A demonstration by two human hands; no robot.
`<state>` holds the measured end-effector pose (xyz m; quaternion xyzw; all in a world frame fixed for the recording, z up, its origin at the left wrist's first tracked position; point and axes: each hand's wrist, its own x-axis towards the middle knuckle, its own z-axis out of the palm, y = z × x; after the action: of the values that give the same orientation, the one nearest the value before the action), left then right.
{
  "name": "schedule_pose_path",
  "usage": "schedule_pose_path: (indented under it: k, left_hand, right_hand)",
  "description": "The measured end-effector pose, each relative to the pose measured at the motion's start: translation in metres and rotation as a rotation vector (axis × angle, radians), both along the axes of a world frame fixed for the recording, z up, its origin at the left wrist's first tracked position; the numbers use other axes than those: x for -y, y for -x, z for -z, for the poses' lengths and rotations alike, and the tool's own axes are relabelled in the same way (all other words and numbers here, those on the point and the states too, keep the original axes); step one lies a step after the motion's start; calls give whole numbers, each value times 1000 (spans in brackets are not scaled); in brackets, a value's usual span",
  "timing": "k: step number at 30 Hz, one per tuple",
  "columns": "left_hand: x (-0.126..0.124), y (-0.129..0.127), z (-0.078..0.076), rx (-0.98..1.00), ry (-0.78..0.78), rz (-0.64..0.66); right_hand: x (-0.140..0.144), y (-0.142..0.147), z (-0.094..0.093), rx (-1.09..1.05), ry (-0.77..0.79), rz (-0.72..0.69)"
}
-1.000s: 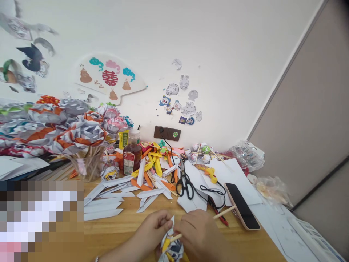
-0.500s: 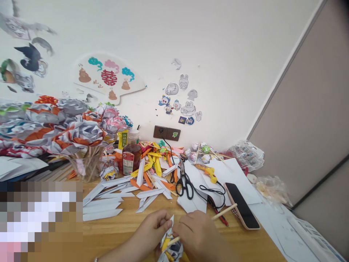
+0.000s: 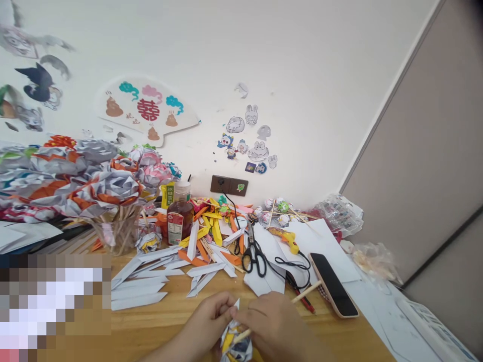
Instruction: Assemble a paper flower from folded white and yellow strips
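At the bottom centre is a paper flower [image 3: 237, 347] of white, yellow and dark folded pieces, with a wooden stick [image 3: 307, 291] as its stem slanting up to the right. My left hand [image 3: 209, 322] pinches the flower from the left, a white paper tip [image 3: 237, 303] poking up by its thumb. From the right, my right hand [image 3: 277, 322] closes over the stem, its fingertips meeting the left thumb at the petals. The flower's lower edge leaves the frame, and my right palm hides part of the stick.
Folded paper strips [image 3: 141, 286] lie at the left, near a sauce bottle [image 3: 180, 216] and a cup of paper flowers [image 3: 121, 229]. Black scissors [image 3: 253, 259], a yellow glue gun [image 3: 289, 239] with its cord, a red pen [image 3: 307, 304] and a phone [image 3: 334, 284] lie beyond my right hand.
Both hands keep their hold on the flower. My right fingers have shifted slightly left toward the left thumb, and the view has tilted a little.
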<state>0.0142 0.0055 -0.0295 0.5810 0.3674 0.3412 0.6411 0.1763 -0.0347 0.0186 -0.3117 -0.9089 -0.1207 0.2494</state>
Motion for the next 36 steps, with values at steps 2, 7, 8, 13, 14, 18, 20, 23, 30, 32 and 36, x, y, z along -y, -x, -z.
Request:
schedule_pose_path:
  k: [2, 7, 8, 13, 14, 18, 20, 23, 30, 32, 36]
  left_hand:
    - [-2, 1, 0, 53, 8, -2]
    - [-6, 5, -5, 167, 31, -7]
    - [-6, 5, -6, 186, 34, -3]
    - [-8, 7, -4, 262, 20, 29]
    - [-8, 7, -3, 273, 14, 29]
    - [-9, 7, 0, 308, 10, 50]
    - [-9, 7, 0, 320, 14, 65]
    - [-9, 7, -2, 335, 8, 69]
    - [-10, 9, 0, 359, -27, 42]
    - [-12, 9, 3, 371, -33, 13]
    - [-18, 12, 1, 390, -38, -61]
  right_hand:
    - [0, -5, -6, -109, 112, 73]
    - [-3, -16, -13, -433, 411, 300]
    - [-3, -16, -13, -464, 468, 319]
    - [-6, -11, -11, -530, 641, 301]
    - [-6, -10, -11, -545, 651, 300]
    - [-8, -9, -9, -575, 652, 308]
    - [-8, -8, -9, -543, 622, 318]
    - [-8, -6, -7, -512, 562, 334]
    - [-7, -8, -7, -566, 468, 300]
    - [-9, -14, -9, -625, 401, 357]
    - [-15, -24, -12, -733, 352, 429]
